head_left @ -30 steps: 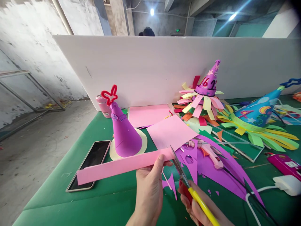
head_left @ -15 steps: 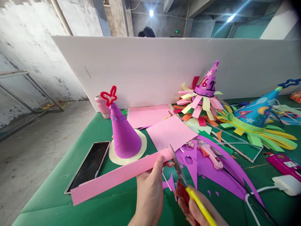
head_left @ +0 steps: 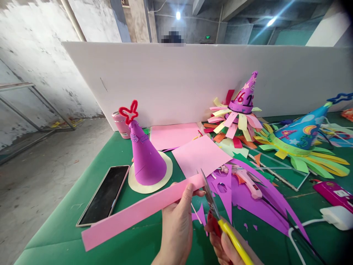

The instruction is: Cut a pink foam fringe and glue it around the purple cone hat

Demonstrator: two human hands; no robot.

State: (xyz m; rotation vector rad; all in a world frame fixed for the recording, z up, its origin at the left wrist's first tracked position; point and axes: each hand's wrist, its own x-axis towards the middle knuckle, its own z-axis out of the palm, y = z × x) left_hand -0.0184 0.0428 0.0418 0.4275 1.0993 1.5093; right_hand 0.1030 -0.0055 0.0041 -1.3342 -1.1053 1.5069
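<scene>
My left hand (head_left: 178, 221) pinches a long pink foam strip (head_left: 138, 209) near its right end, thumb on top. The strip slants down to the left, its far end beside the phone. In my right hand (head_left: 226, 243) is a pair of scissors (head_left: 230, 235) with one yellow and one red handle. Their blades point up and away, parted around the strip's right end. Beyond the strip stands a purple cone hat (head_left: 149, 158) on a cream round brim (head_left: 168, 173), topped by a red pipe-cleaner shape (head_left: 129, 112).
A phone (head_left: 103, 195) lies at left. Pink sheets (head_left: 202, 156), purple scraps (head_left: 253, 209) and a pink glue gun (head_left: 249, 184) with its cord lie at right. Two fringed hats, purple (head_left: 242, 97) and blue (head_left: 302, 130), stand behind. A white board (head_left: 171, 84) walls the back.
The left end of the pink strip has dipped slightly lower. Both hands and the scissors stay almost where they were, with the blades still at the strip's right end.
</scene>
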